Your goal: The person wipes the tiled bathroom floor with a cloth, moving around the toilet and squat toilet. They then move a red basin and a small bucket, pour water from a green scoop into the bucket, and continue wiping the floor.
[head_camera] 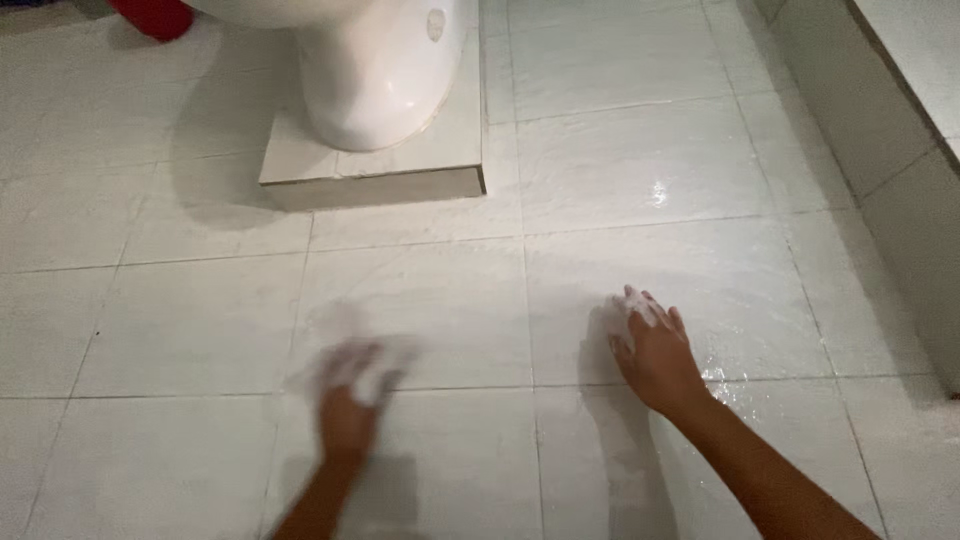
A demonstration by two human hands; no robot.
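Head view of a tiled bathroom floor point(640, 160), with all positions given relative to the toilet base point(375, 80). The white toilet base stands on a low raised plinth point(400, 165) at the top of the view. A red object point(155, 17), only partly in view, lies behind it at the upper left. A tiled wall point(900, 170) rises well to its right.

The right hand point(655, 350) lies on the floor well in front of the toilet base and to its right. The palm faces down and the fingers are spread loosely, holding nothing. White foam point(635, 305) clings to its fingertips, and the wet sheen point(720, 375) of the floor sits directly under and just beside this hand.

The left hand point(350, 400) is in front of the toilet base, roughly below the plinth's left half, low over the floor. It is blurred; the fingers seem spread, with a pale smear among them, but whether it holds anything cannot be told.
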